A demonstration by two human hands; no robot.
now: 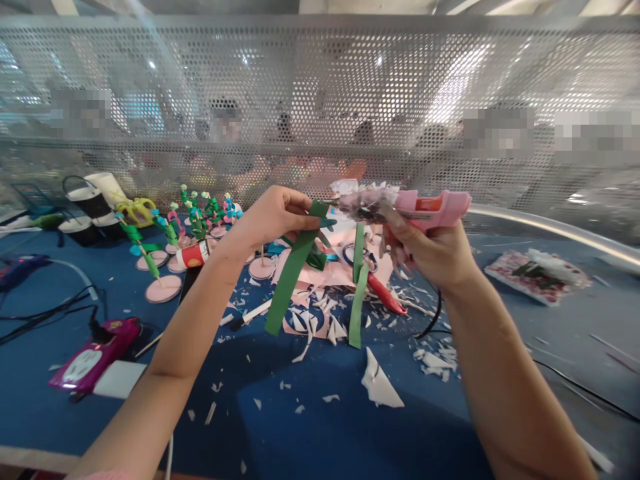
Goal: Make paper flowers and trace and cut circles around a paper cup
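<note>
My left hand (280, 217) pinches the upper end of a long green paper strip (290, 283), which hangs down over the table. In my right hand (425, 250) is a pink hot glue gun (435, 208), its front crusted with whitish residue. The gun's nozzle points left, close to the top of the strip; whether they touch I cannot tell. Below my hands lie more green strips (357, 307), a red-handled tool (385, 295) and pink foam sheets (320, 270) with cut-outs.
Several green paper plants on pink round bases (163, 289) stand at the left, near a red-and-white cup (194, 255). A purple device (100, 353) with cables lies front left. White scraps (380, 383) litter the blue table. A perforated metal screen (320, 100) rises behind.
</note>
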